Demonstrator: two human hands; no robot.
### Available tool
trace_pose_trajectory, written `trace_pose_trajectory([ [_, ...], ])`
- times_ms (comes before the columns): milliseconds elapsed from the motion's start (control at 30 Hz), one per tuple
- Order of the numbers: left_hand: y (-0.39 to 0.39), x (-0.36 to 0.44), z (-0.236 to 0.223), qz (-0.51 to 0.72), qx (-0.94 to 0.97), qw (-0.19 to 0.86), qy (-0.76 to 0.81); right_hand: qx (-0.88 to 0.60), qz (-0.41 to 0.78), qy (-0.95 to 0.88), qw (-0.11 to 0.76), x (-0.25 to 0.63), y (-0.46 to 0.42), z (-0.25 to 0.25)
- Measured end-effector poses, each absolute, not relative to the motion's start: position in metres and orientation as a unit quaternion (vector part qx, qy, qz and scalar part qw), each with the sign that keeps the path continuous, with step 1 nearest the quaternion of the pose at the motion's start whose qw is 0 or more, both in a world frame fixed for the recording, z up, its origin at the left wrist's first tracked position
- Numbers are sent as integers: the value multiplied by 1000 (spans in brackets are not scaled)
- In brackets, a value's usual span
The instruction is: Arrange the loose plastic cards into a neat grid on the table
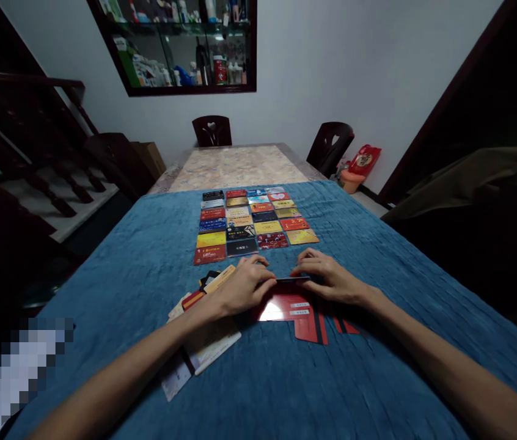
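Between my two hands is a thin card point(292, 280), seen almost edge-on as a dark line. The fingers of my left hand point(248, 282) are closed on its left end. My right hand point(327, 276) pinches the right end with thumb and fingers. Just below lie red cards point(310, 329) with dark stripes and white labels, one of them shining with glare. A loose pile of mixed cards point(215, 348) spreads under and around my left forearm. Beyond my hands, several colourful cards point(242, 247) lie face up in neat rows and columns.
A blue cloth point(148, 269) covers the near part of the table; a patterned cover point(240, 164) shows at the far end. Dark chairs point(212, 131) stand around it. A glass-shelved cabinet point(180, 55) is set in the wall. An orange bin point(352, 181) stands at the right.
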State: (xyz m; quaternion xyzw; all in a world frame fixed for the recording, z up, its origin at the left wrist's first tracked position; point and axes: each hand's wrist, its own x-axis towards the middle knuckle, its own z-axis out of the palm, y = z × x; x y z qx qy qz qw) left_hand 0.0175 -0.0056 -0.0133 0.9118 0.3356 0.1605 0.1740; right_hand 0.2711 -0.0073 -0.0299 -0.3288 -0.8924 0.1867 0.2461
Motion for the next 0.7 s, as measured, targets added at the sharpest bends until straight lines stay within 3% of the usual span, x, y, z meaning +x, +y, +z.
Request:
trace_pose_trajectory([
  [233, 3, 16, -24, 205, 895, 180, 353, -359, 165, -874, 283, 270, -5, -40],
  [700, 4, 17, -28, 232, 887, 178, 357, -374, 72, -884, 272, 271, 0, -50],
])
